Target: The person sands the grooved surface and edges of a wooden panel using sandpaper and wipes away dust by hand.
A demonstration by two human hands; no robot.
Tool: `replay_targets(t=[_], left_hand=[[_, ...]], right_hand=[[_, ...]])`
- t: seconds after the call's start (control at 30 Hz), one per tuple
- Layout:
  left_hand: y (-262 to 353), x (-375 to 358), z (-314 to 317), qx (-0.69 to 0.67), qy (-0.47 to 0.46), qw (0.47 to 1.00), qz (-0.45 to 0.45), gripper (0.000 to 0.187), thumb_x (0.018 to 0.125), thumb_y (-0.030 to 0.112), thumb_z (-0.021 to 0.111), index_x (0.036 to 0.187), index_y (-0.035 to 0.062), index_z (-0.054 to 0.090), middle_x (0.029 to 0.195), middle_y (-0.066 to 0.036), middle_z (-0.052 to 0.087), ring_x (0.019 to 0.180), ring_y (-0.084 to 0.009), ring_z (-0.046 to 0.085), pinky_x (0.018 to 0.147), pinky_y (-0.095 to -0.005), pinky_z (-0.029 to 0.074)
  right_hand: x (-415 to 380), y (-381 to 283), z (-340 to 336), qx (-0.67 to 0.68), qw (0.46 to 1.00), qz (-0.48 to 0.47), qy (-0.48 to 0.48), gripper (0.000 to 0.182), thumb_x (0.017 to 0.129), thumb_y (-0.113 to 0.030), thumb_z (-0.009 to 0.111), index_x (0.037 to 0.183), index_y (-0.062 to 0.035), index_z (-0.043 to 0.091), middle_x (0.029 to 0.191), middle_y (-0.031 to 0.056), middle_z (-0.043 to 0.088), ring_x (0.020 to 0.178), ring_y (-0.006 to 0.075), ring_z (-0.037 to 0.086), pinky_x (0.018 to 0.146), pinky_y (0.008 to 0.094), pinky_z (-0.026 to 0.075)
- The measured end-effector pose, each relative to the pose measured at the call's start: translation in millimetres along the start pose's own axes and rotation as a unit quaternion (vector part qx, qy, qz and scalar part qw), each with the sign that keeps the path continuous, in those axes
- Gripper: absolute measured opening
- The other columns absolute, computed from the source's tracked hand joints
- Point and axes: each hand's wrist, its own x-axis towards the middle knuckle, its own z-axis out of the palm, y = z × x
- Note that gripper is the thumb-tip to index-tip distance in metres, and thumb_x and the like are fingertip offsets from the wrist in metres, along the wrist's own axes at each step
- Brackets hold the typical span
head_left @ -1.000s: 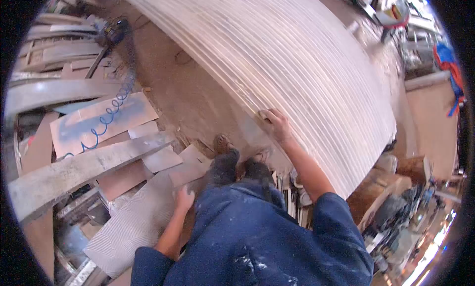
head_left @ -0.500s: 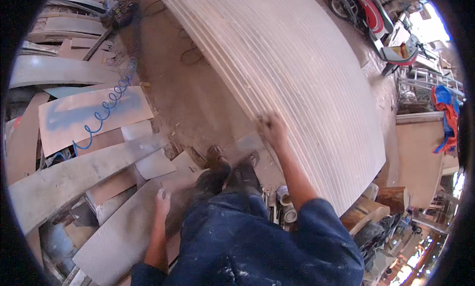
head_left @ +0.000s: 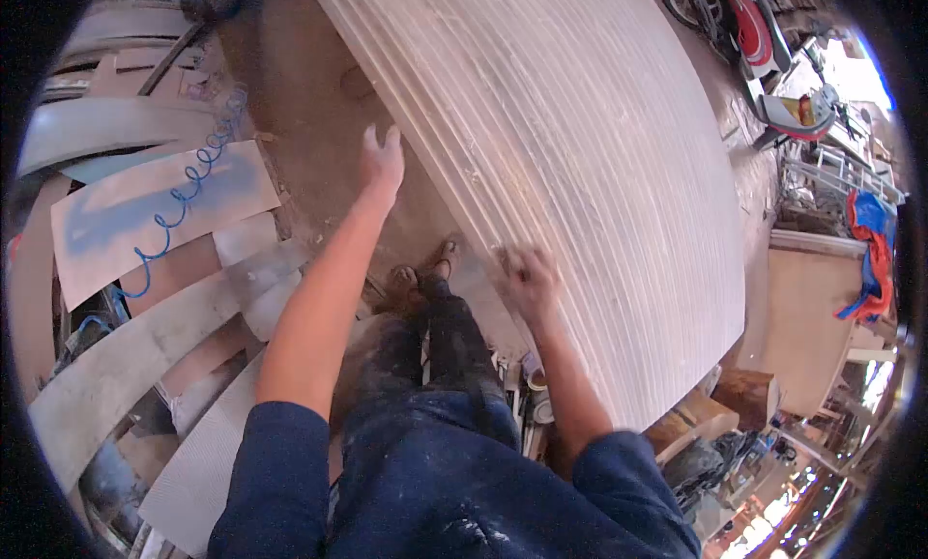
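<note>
A large curved panel (head_left: 580, 163) with fine parallel ridges fills the middle and right of the view, pale with dust. My right hand (head_left: 535, 284) is closed at the panel's near left edge; something dark shows at its fingers, too blurred to name. Off the panel's left edge, my left hand (head_left: 383, 163) reaches forward over the floor, thumb and fingers apart, dusted white, with nothing in it.
On the left lie stacked boards, a blue-stained sheet (head_left: 164, 216) and a coiled blue hose (head_left: 184, 187). A red motorbike (head_left: 749, 37) stands at the back right. Cut logs (head_left: 691, 424) and cans (head_left: 539, 404) sit by the panel's near end.
My left hand has swung forward and up from low beside my body to near the panel's left edge. My right hand stays at the edge, shifted slightly. My view and feet have moved a little.
</note>
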Motion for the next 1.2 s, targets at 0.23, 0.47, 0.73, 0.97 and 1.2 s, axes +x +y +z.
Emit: replay_targets(t=[0.23,0.47,0.73,0.97,1.2], left_hand=[[24.7,32.4,81.4,-0.043,0.165,0.985,-0.021,0.061,0.103,0.039,0.043,0.137,-0.0110,0.042,0.127,-0.034,0.060,0.121,-0.0496,0.057,0.104,-0.0535,0.046],[44.3,21.1,71.3,0.054,0.180,0.982,-0.036,0.056,0.101,0.039,0.044,0.129,-0.0096,0.047,0.114,-0.033,0.066,0.104,-0.0502,0.066,0.089,-0.0577,0.053],[26.1,31.5,84.4,0.102,0.205,0.973,-0.042,0.058,0.100,0.043,0.042,0.128,-0.0071,0.049,0.113,-0.033,0.066,0.104,-0.0504,0.066,0.090,-0.0582,0.053],[52.7,12.6,69.9,0.090,0.167,0.979,-0.067,0.060,0.100,0.046,0.040,0.126,-0.0074,0.049,0.113,-0.037,0.064,0.103,-0.0520,0.065,0.091,-0.0585,0.052],[42.8,16.1,75.4,0.126,0.220,0.966,-0.039,0.054,0.099,0.042,0.042,0.121,-0.0064,0.051,0.104,-0.034,0.068,0.099,-0.0514,0.067,0.089,-0.0578,0.052]], right_hand=[[56.7,-26.3,13.4,-0.041,0.992,-0.118,0.003,0.028,0.077,-0.010,0.079,0.104,-0.0061,0.075,0.099,0.0147,0.071,0.094,0.0349,0.067,0.078,0.0428,0.054],[-13.8,2.3,-30.6,-0.010,0.999,0.016,-0.050,0.025,0.079,-0.006,0.075,0.104,-0.0050,0.076,0.099,0.0152,0.071,0.090,0.0364,0.068,0.080,0.0419,0.054],[92.5,-52.9,-15.6,0.080,0.994,0.030,-0.061,0.017,0.094,-0.011,0.071,0.108,-0.0027,0.074,0.089,0.0073,0.073,0.080,0.0158,0.066,0.073,0.0309,0.052],[46.2,-15.0,-44.1,0.129,0.940,0.270,-0.163,0.020,0.099,-0.018,0.069,0.111,-0.0029,0.072,0.094,0.0036,0.072,0.082,0.0084,0.064,0.071,0.0265,0.050],[35.6,-21.9,-23.8,0.044,0.982,0.104,-0.150,0.017,0.090,-0.012,0.068,0.105,-0.0060,0.072,0.098,0.0166,0.070,0.086,0.0363,0.069,0.075,0.0407,0.054]])
